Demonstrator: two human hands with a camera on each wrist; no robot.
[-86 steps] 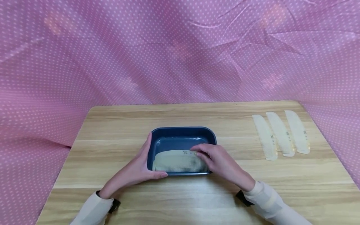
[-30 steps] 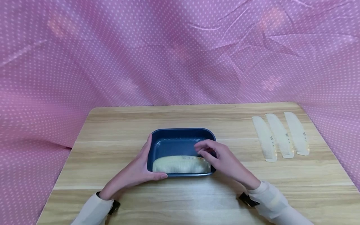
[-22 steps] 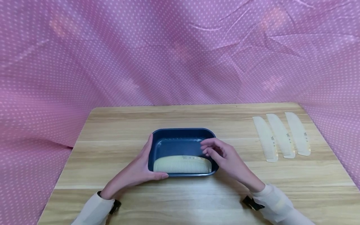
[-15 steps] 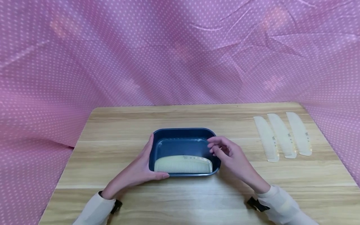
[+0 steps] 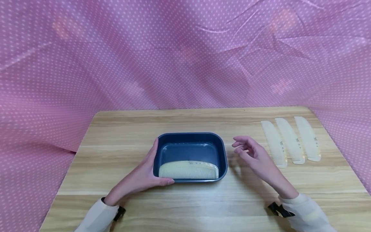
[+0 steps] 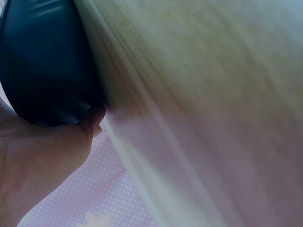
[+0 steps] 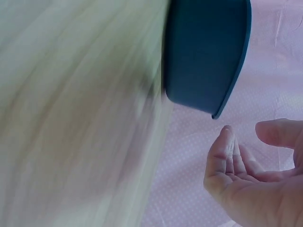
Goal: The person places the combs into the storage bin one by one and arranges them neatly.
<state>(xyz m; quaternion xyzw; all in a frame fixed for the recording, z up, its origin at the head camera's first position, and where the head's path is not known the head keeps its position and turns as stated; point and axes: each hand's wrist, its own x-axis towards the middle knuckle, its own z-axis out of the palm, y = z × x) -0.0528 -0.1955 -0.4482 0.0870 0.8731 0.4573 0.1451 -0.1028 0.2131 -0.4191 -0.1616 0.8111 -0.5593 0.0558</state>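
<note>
A dark blue rectangular dish [image 5: 188, 154] sits on the wooden table, one cream comb [image 5: 188, 170] lying along its near inner side with teeth toward the front. My left hand [image 5: 145, 167] grips the dish by its near left corner, thumb along the front wall and fingers along the left side. In the left wrist view the thumb side of that hand [image 6: 42, 156] meets the dark wall. My right hand [image 5: 258, 159] hovers right of the dish, holding nothing, fingers loosely bent and thumb apart. The right wrist view shows a gap between these fingers [image 7: 220, 158] and the dish [image 7: 208, 56].
Three more cream combs lie side by side at the right: a left one [image 5: 273, 141], a middle one [image 5: 290, 139] and a right one [image 5: 308, 138]. The wooden table [image 5: 121, 129] ends at a pink dotted cloth [image 5: 185, 64] behind and at both sides.
My right hand lets go of the comb, which settles lower against the dish's near side. The hand then moves right, out of the dish toward the other combs. The left hand keeps its place.
</note>
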